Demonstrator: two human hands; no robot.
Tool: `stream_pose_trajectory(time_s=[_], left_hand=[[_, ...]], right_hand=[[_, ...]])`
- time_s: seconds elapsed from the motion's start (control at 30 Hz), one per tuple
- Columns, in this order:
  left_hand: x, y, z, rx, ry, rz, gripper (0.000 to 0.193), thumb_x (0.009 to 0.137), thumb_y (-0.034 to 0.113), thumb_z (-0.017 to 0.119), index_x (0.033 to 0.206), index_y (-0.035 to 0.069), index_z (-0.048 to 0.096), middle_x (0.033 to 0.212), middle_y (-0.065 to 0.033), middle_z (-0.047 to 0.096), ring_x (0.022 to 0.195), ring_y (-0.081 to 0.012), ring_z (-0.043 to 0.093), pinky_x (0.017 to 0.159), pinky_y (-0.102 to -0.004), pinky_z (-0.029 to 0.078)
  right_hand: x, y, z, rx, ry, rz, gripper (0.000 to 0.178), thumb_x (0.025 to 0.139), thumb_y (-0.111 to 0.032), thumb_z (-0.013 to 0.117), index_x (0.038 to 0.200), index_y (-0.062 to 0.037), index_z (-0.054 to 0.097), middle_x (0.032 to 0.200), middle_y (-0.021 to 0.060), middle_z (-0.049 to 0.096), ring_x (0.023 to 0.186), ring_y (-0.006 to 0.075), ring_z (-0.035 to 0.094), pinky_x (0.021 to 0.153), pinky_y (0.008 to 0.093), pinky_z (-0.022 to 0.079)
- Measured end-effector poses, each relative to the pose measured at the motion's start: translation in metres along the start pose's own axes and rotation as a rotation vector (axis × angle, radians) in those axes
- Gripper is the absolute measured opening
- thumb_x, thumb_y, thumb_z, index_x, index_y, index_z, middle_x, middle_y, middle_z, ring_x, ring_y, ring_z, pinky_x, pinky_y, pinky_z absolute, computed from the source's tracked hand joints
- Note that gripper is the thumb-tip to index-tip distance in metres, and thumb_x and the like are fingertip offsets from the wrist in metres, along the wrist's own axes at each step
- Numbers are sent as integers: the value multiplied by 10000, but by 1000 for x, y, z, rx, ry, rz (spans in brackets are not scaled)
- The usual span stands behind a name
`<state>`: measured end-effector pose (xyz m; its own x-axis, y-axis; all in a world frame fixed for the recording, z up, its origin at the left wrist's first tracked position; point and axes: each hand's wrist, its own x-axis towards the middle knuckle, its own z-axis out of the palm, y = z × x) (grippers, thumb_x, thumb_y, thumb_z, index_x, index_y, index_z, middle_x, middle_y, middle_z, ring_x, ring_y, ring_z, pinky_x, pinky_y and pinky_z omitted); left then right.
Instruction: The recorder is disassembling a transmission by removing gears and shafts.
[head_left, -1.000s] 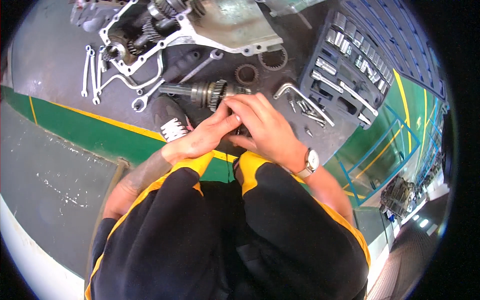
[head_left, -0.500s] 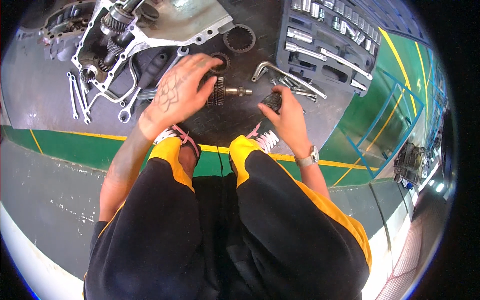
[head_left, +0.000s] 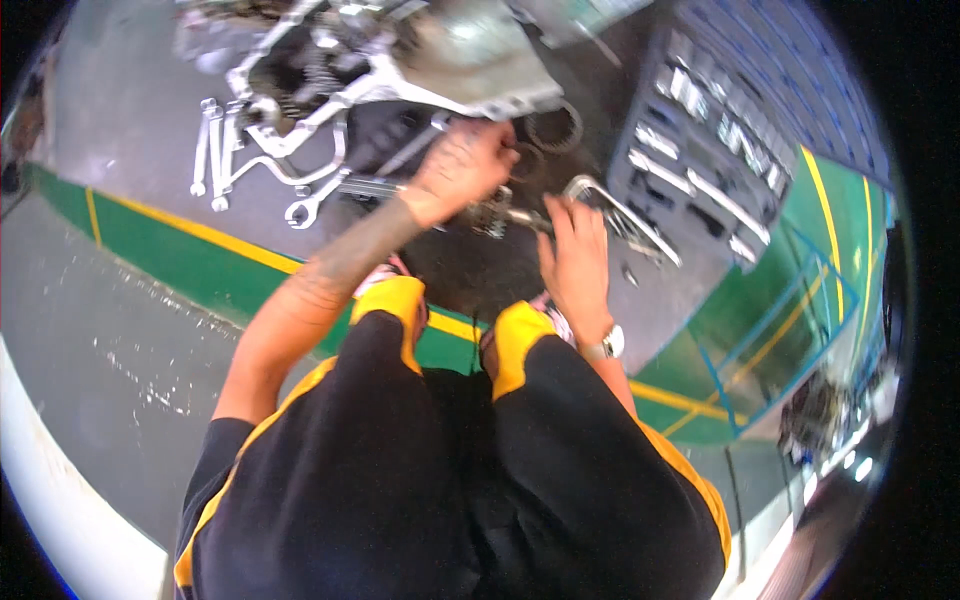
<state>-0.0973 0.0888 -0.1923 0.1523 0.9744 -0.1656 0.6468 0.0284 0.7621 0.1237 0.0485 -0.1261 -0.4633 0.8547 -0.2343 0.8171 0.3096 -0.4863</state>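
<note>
My left hand (head_left: 465, 170) is blurred by motion above the gear shaft (head_left: 490, 214), close to a small toothed ring (head_left: 527, 160); its fingertips are smeared. The shaft lies on the dark work surface, its thin end pointing at my right hand (head_left: 577, 260). That hand has its back up and its fingers together, bent down by the shaft's end. Whatever lies under its fingers is hidden. A larger toothed ring (head_left: 571, 137) rests farther back, beside the metal gear housing (head_left: 375, 85). Just right of my right hand is a bent metal bar (head_left: 640, 228).
Several wrenches (head_left: 215, 165) and a ring-ended wrench (head_left: 302, 213) lie to the left. At the right stands an open socket set case (head_left: 625, 160). A blue frame (head_left: 722, 385) is beyond the surface's right edge. My knees are close to the front edge.
The whole view has shifted and turned, with blur. My right hand has moved in to the shaft's end; the dark round part it held is now out of sight. My left hand has moved slightly off the gear.
</note>
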Motion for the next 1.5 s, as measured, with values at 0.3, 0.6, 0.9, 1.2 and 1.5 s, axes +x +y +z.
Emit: stream_pose_trajectory(time_s=[0.3, 0.6, 0.9, 1.2, 1.5], left_hand=[[-83, -4, -72, 141, -163, 265, 840, 788, 452, 820, 1428, 19, 492, 1362, -189, 561, 1291, -350, 548, 1127, -453, 421], [-103, -25, -62, 257, -141, 105, 894, 685, 254, 887, 1447, 86, 450, 1235, -131, 542, 1108, -309, 605, 918, -405, 543], [-111, -33, -53, 247, -31, 142, 876, 708, 311, 865, 1450, 88, 455, 1251, -136, 568, 1092, -285, 614, 870, -388, 551], [-122, -33, -47, 275, -5, 141, 882, 768, 433, 813, 1514, 200, 403, 1325, -106, 523, 1075, -269, 587, 843, -385, 553], [-123, -34, -59, 104, 23, 135, 816, 696, 413, 858, 1387, 176, 493, 1375, -113, 515, 1231, -309, 523, 905, -421, 514]], right_hand=[[20, 8, -13, -7, -115, -172, 286, 803, -137, 797, 1051, -18, 720, 1112, 107, 672, 1033, 334, 603, 896, 419, 508], [58, 14, -34, -137, -400, -357, 296, 779, -259, 827, 908, -16, 714, 909, 119, 652, 945, 342, 605, 816, 435, 506], [119, -6, -55, -107, -484, -343, 316, 860, -29, 668, 1171, -56, 716, 1142, 176, 703, 1060, 378, 663, 929, 443, 540], [124, -21, 0, -393, -513, -454, 548, 788, 13, 675, 1321, -109, 637, 1289, 144, 606, 1109, 366, 630, 955, 438, 543], [124, -25, 15, -237, -277, -165, 603, 892, -247, 781, 1420, -60, 560, 1054, 212, 686, 919, 382, 681, 819, 452, 559]])
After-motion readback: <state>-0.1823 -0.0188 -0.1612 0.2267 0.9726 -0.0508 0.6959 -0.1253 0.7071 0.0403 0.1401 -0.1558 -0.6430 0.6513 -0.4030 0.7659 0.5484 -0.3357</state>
